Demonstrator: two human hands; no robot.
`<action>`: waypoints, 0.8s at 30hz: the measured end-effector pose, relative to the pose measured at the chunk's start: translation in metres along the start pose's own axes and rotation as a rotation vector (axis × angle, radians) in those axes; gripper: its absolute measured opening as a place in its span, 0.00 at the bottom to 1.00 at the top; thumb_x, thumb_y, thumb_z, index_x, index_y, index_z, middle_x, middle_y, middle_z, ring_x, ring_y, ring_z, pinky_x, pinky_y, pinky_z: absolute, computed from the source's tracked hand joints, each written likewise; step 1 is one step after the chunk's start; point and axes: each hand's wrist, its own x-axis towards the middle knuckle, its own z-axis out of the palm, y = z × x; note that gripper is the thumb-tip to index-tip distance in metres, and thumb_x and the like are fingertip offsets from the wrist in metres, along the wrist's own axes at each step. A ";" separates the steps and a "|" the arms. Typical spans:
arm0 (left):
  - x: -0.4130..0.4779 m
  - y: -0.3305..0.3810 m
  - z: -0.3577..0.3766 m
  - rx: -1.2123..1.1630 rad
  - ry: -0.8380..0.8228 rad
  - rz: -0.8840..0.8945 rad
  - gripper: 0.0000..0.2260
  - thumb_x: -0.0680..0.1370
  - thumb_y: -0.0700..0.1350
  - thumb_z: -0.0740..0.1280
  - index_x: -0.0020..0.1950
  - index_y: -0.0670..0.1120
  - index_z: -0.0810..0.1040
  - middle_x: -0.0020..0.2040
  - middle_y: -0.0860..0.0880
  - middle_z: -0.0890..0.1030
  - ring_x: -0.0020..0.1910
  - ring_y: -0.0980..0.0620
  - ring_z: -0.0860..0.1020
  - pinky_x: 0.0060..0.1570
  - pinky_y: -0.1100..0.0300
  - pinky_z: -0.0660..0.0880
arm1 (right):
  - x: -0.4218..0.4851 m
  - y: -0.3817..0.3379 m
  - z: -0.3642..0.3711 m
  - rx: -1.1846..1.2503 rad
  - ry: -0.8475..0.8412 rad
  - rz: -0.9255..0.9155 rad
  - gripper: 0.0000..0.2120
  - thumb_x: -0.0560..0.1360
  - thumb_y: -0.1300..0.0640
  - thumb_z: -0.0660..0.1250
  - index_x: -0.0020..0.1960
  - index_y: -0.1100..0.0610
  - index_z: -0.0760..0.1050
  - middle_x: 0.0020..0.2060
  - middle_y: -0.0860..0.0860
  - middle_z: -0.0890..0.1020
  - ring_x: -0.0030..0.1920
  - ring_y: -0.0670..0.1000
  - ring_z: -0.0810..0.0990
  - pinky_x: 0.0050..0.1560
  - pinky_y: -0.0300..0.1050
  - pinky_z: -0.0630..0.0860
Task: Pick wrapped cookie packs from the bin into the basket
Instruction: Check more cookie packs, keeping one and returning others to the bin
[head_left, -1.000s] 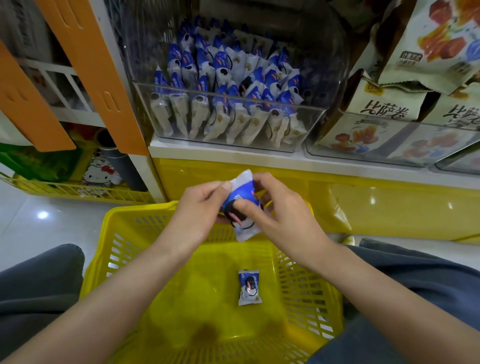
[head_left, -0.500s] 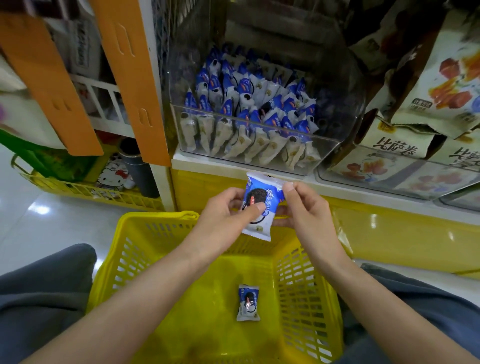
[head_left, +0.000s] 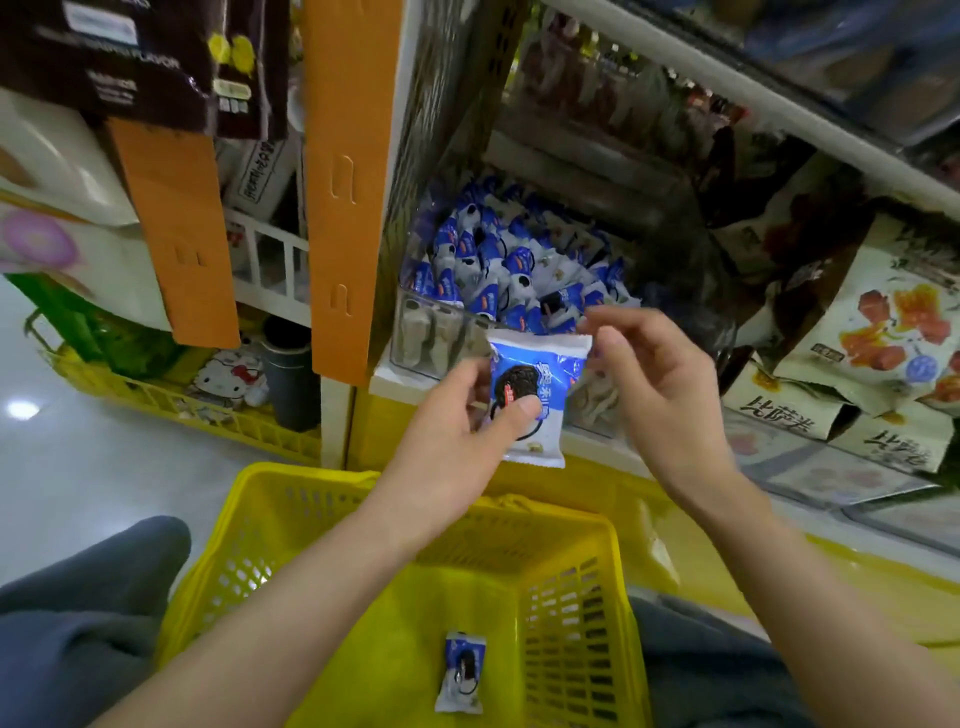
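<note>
Step in hand: transfer, mid-carry. One pack (head_left: 545, 364) is out of the bin (head_left: 431, 335) and in the air, in front of the bin's clear wall and above the far rim of the basket (head_left: 306, 470). Not dropped yet.

Left hand (head_left: 452, 431) has it: thumb pressed on the front over the cookie print, fingers behind, a pinch across the lower half. The pack is roughly upright, print toward the camera.

Right hand (head_left: 670, 395) is at the pack's top right corner, fingers loosely curled, index and thumb tips right by the seal. Can't tell if they nip the seal or sit just off it. The left looks to carry the load either way.

Basket holds a second pack (head_left: 462, 670), flat on the floor toward the near side. The bin is heaped with more, just behind the hands.

Progress, my read: early. One in, one in hand.

Next move: bring the left hand down and back over the basket opening, then lift the thumb. Keep the drop low. The wrapper looks light and slick, so a release near the far rim could slide it out. The right hand is nearest the bin, so it's the obvious one for the next reach. The packs overlap, so pinch one by its top seal to avoid dragging neighbours over the front wall.
</note>
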 end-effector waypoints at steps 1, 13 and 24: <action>0.002 0.004 -0.004 -0.015 0.014 0.010 0.06 0.76 0.43 0.66 0.47 0.54 0.72 0.45 0.61 0.78 0.44 0.67 0.77 0.45 0.74 0.71 | 0.017 0.002 -0.002 -0.085 -0.014 -0.010 0.08 0.77 0.60 0.62 0.52 0.48 0.76 0.46 0.41 0.80 0.45 0.37 0.78 0.48 0.29 0.73; 0.017 0.021 -0.028 -0.048 0.115 -0.004 0.05 0.76 0.47 0.66 0.49 0.56 0.72 0.49 0.58 0.79 0.49 0.65 0.77 0.46 0.72 0.74 | 0.134 0.059 0.009 -0.785 -0.417 0.213 0.14 0.77 0.61 0.64 0.62 0.62 0.74 0.59 0.58 0.78 0.59 0.55 0.76 0.56 0.40 0.68; 0.016 0.019 -0.031 -0.056 0.162 -0.030 0.13 0.75 0.48 0.66 0.60 0.51 0.72 0.53 0.55 0.79 0.51 0.63 0.78 0.44 0.74 0.74 | 0.150 0.047 0.010 -0.912 -0.566 0.336 0.11 0.76 0.55 0.66 0.53 0.61 0.79 0.51 0.57 0.80 0.47 0.51 0.75 0.46 0.41 0.68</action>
